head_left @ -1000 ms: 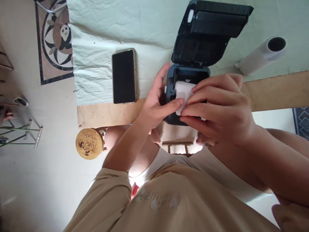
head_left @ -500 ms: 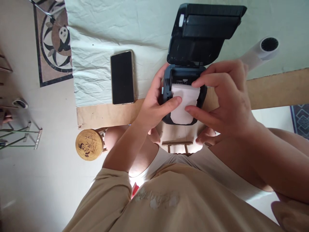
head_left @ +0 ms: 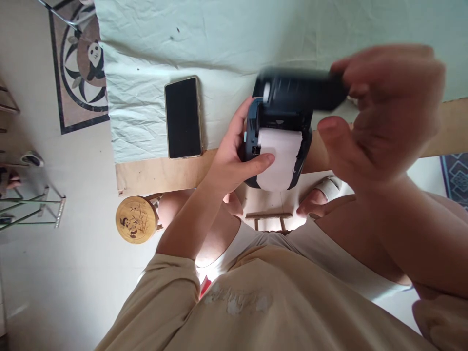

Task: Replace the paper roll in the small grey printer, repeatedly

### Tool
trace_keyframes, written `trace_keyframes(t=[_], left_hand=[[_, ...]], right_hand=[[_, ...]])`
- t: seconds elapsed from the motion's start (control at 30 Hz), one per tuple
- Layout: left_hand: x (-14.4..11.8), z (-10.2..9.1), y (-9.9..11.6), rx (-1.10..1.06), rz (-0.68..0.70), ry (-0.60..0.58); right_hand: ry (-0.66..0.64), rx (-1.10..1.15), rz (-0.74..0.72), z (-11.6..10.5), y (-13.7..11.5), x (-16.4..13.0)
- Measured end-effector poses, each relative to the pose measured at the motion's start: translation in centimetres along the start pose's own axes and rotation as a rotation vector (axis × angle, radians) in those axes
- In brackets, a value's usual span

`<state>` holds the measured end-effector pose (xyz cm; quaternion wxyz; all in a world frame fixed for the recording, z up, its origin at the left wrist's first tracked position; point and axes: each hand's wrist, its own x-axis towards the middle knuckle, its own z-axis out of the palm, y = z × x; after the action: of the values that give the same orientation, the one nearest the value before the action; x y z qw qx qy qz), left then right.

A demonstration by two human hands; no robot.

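Left hand (head_left: 234,163) clenching its grip on the small dark printer (head_left: 280,141) at the tabletop (head_left: 164,171) edge, thumb pressing white paper (head_left: 280,158), blurred right hand (head_left: 380,114) grasping the lid (head_left: 300,88), phone (head_left: 183,117) lying nearby.

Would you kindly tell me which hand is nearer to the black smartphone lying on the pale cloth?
Left. The left hand grips the dark printer just beside the black smartphone; the right hand is beyond the printer, at its lid.

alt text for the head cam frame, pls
A person's left hand steadies a small dark printer, thumb pinning white paper, while the blurred right hand grips its lid. A black phone lies to its left.
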<state>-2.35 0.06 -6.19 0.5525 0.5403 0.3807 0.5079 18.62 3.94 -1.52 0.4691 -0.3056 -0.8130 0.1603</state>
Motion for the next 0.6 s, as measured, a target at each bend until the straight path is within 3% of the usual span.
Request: trace_keyframes(t=[0.07,0.13,0.27,0.4,0.6], left_hand=[[0.0,0.0,0.0,-0.009,-0.025,0.005],[0.0,-0.1,0.0,-0.015,-0.026,0.019],[0.1,-0.1,0.3,-0.033,-0.012,0.028],[-0.1,0.1,0.9,-0.052,-0.058,0.036],[-0.5,0.4,1.4,-0.086,-0.066,0.046]], right_hand=[[0.069,-0.021,-0.144,0.2,-0.2,0.1],[0.03,-0.005,-0.191,0.4,-0.1,0.0],[-0.069,0.013,-0.193,0.6,0.2,-0.5],[-0.079,0.021,-0.209,0.7,0.4,-0.7],[-0.097,0.083,-0.118,0.8,0.1,-0.9]])
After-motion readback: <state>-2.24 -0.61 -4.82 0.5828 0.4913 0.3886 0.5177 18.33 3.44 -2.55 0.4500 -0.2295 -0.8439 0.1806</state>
